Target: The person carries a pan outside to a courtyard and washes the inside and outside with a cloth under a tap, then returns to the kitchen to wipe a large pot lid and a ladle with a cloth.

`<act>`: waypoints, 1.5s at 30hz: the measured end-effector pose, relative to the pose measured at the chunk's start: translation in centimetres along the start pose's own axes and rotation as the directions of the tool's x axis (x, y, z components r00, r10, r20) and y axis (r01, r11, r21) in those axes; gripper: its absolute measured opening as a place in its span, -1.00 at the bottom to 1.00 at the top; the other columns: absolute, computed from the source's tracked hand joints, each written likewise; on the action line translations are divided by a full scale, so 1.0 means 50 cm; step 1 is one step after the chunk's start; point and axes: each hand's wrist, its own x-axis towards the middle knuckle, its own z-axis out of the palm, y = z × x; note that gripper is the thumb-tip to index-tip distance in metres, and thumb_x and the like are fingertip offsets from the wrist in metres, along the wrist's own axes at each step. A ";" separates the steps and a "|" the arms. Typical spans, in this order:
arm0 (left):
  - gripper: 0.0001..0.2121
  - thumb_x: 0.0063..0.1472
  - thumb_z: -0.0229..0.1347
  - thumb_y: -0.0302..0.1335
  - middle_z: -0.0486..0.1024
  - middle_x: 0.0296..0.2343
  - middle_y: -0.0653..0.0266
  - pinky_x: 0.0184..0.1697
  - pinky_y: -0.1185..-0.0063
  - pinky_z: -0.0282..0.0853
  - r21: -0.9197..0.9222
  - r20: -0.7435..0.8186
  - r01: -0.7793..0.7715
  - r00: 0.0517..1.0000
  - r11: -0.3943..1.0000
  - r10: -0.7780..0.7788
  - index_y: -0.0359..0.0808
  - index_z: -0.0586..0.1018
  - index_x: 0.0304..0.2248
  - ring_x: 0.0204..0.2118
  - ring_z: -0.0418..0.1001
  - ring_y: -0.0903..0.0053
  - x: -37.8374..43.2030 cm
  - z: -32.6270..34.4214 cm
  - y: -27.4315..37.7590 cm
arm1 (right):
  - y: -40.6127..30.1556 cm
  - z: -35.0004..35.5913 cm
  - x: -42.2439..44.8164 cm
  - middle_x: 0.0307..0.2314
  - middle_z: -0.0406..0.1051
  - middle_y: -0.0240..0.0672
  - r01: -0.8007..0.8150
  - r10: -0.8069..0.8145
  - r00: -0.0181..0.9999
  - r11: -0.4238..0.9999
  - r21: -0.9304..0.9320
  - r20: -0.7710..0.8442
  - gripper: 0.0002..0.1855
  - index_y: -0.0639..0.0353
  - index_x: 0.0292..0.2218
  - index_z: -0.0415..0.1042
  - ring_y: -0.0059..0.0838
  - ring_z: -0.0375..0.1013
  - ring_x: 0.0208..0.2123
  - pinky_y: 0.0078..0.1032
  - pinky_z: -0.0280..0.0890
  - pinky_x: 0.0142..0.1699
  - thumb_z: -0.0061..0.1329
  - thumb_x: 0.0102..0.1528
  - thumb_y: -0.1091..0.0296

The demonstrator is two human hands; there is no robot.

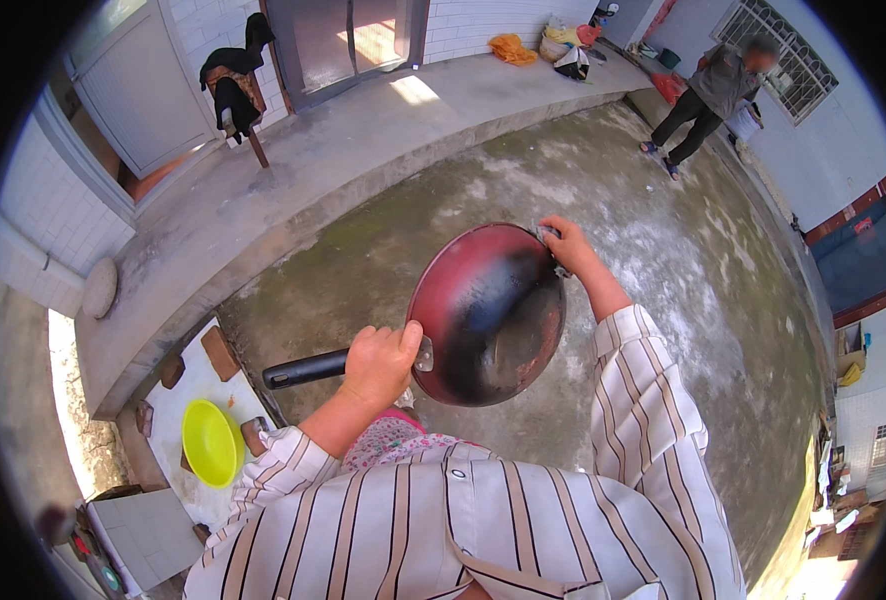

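Note:
A red wok [488, 315] with a dark, scorched underside hangs tilted in front of my body, its outer bottom turned up towards me. My left hand [379, 361] grips the black handle [304, 370] close to the metal bracket [425, 355] that joins it to the pan. On the far right of the rim, my right hand [569, 246] presses a crumpled grey scouring pad [546, 231], which looks like metal wool. The palm and most of the pad are hidden under my fingers. The wok's inside faces away from view.
Lower left, a yellow-green plastic basin [213, 442] stands on a white slab [210, 386] near several bricks [220, 354]. A raised concrete step [323, 180] curves along the left and back. A person [713, 97] stands at the far right. A chair [237, 90] holds dark cloth.

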 end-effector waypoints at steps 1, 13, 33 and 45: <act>-0.80 -0.17 -0.04 -0.58 0.30 -0.74 0.31 -0.54 0.46 0.14 0.010 0.008 0.017 1.000 1.000 -0.017 -0.28 0.33 -0.43 -0.64 0.31 0.39 0.009 0.004 -0.024 | -0.001 0.028 0.021 -0.33 0.36 -0.17 0.007 -0.007 1.000 1.000 0.008 0.018 -0.76 0.12 -0.27 0.37 -0.18 0.32 -0.25 -0.43 0.22 -0.15 -0.15 -0.05 0.43; -0.70 -0.21 0.01 -0.57 0.33 -0.69 0.20 -0.48 0.40 0.15 -0.111 0.123 -0.010 0.992 0.994 0.024 -0.33 0.30 -0.37 -0.59 0.33 0.28 0.248 0.096 -0.166 | -0.267 0.087 0.098 -0.27 0.32 -0.31 0.725 -0.704 0.671 0.689 -0.003 0.232 -0.83 0.02 -0.33 0.37 -0.28 0.27 -0.16 -0.35 0.14 -0.09 -0.08 -0.05 0.36; -0.66 -0.21 0.05 -0.58 0.38 -0.68 0.16 -0.53 0.36 0.24 -0.015 0.072 0.490 0.870 0.872 -0.488 -0.27 0.29 -0.34 -0.59 0.39 0.24 0.567 0.281 -0.203 | 0.278 0.047 0.336 -0.23 0.30 -0.40 -0.141 0.521 0.853 0.310 0.940 -0.044 -0.68 0.23 -0.08 0.20 -0.59 0.26 -0.18 -0.62 0.17 -0.09 -0.32 0.10 0.46; -0.75 -0.18 -0.04 -0.71 0.27 -0.75 0.35 -0.70 0.62 0.12 -0.554 0.335 0.798 0.476 0.239 -0.813 -0.32 0.22 -0.44 -0.73 0.27 0.61 0.670 0.380 -0.375 | -0.001 -0.064 0.464 -0.08 0.17 -0.07 0.425 -0.457 0.889 0.810 0.404 -0.021 -0.67 0.14 -0.19 0.34 -0.13 0.23 -0.09 -0.43 0.17 -0.04 -0.10 -0.07 0.56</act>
